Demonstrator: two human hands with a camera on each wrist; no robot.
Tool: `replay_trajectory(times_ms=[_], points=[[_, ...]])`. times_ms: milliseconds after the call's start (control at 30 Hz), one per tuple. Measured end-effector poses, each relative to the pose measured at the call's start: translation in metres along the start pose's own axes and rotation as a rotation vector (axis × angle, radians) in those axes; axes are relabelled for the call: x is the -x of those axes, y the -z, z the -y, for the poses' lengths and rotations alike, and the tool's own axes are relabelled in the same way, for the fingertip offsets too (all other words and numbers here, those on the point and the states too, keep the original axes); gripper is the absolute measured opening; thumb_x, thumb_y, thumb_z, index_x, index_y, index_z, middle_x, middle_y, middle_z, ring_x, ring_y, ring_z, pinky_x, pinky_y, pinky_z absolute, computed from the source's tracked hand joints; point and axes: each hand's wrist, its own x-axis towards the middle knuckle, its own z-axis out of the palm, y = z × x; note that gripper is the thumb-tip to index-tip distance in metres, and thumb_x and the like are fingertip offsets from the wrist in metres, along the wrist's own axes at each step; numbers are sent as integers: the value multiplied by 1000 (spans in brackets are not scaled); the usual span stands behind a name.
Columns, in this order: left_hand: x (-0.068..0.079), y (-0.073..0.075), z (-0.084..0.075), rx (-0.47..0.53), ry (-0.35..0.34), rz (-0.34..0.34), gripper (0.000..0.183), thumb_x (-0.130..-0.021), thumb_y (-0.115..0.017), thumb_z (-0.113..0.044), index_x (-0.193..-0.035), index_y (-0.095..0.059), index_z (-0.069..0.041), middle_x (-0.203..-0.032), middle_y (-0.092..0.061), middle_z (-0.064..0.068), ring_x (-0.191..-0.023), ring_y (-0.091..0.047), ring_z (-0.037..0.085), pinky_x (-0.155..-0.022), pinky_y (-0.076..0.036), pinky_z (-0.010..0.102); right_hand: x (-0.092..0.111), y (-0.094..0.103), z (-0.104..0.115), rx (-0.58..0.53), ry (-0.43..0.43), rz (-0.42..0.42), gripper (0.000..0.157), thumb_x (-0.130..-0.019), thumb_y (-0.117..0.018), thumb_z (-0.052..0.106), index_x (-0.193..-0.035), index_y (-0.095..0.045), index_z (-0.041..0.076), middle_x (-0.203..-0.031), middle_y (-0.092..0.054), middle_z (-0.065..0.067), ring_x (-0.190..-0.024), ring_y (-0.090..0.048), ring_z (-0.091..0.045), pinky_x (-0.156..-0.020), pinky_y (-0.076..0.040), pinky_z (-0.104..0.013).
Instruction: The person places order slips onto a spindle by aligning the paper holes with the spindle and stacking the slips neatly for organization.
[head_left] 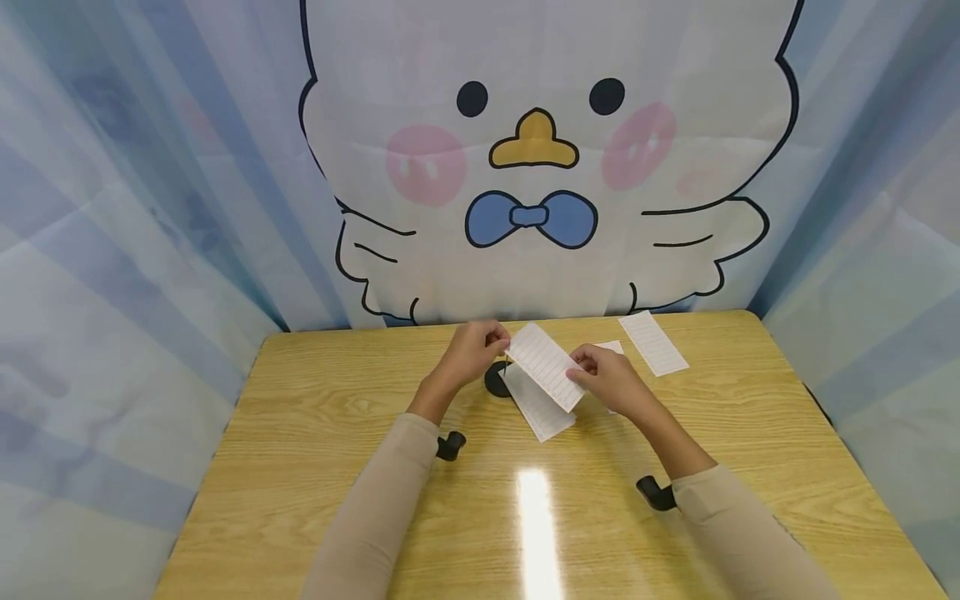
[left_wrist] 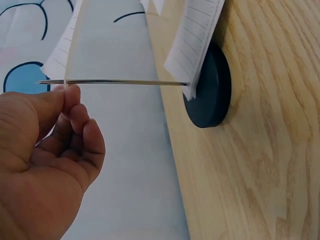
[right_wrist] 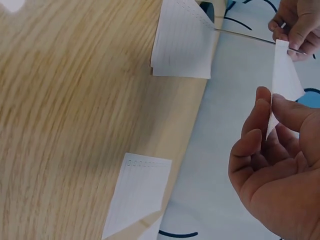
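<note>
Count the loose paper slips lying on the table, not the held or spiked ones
2: one paper slip farthest right, another slip partly behind the right hand in the head view; more may be hidden underneath.

In the head view, the raised sheet [head_left: 547, 368] is printed too small to read, and it covers part of the lower sheets [head_left: 542, 419], which in turn hide one side of the black base [head_left: 492, 381]. The right hand [head_left: 609, 379] blocks the middle of a loose sheet [head_left: 615, 346] on the desk [head_left: 300, 467]. The bottom edge cuts off both sleeves [head_left: 382, 508]. In the right wrist view, the picture's edge crops the left hand [right_wrist: 303, 25].
</note>
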Motion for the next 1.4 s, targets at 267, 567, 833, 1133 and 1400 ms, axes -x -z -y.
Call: replay_trajectory(times_ms=[267,567,833,1133,1400], points=[[-4,-8,12,-18,37,57,14,-104,-62,-10,-96,-72,-4,-84,-67,6,-70,-53,13,-60,-43,21,2,-13,-6,47,-2,18,16,-100,-69,16,-111,-68,3,-99,-71,-10,-91,-65,-22,-78,-53,-36],[-8,-17,25,-64,60,95,13,-102,-65,-10,-91,-72,-6,-79,-62,3,-70,-51,12,-61,-42,21,2,-28,-13,79,-7,59,15,-100,-70,17,-107,-67,3,-95,-68,-7,-84,-60,-18,-71,-50,-31],[-7,-26,38,-100,88,100,12,-101,-67,-9,-92,-74,-7,-84,-66,4,-76,-55,13,-67,-46,22,1,-47,-20,157,8,77,15,-98,-73,17,-103,-66,5,-84,-63,-3,-74,-53,-14,-66,-45,-29],[-4,-33,47,-99,96,68,7,-99,-71,-10,-99,-76,-6,-93,-70,7,-83,-61,16,-74,-53,29,6,-52,-19,307,10,62,24,-95,-76,27,-105,-67,7,-84,-69,-2,-71,-60,-14,-64,-49,-32],[-3,-41,56,-157,112,46,11,-96,-74,-13,-105,-74,-5,-102,-64,9,-92,-58,20,-82,-51,34,10,-56,-18,384,5,38,27,-93,-79,31,-102,-66,9,-81,-66,0,-68,-58,-13,-59,-48,-31]])
